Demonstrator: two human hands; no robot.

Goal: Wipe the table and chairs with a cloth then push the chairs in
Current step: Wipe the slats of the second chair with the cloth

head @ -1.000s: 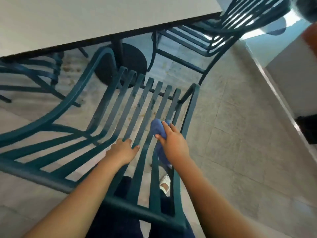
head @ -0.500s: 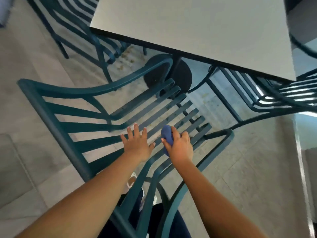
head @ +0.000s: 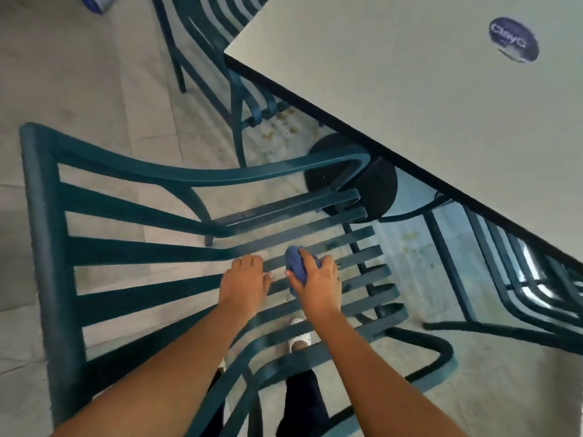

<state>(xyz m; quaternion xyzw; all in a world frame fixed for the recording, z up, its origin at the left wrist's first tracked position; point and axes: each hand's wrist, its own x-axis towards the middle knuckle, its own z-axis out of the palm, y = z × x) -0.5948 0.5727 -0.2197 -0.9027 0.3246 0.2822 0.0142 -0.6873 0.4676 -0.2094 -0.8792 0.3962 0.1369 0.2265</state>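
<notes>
A dark teal slatted metal chair (head: 132,247) fills the middle of the head view, its seat pointing toward the pale table (head: 426,99) at the upper right. My right hand (head: 318,285) presses a bunched blue cloth (head: 296,263) onto the seat slats. My left hand (head: 246,285) rests just to its left, fingers curled over a slat. The cloth is mostly covered by my fingers.
A second teal chair (head: 217,52) stands at the top, a third (head: 511,279) sits tucked under the table at the right. The table's round black base (head: 375,187) lies beyond the seat. A dark round sticker (head: 513,39) marks the tabletop. Crumbs dot the tiled floor (head: 284,130).
The view has swung left, so the table now sits at the upper right. My left fingers went from spread flat to curled over a slat. The cloth hand stays on the seat slats.
</notes>
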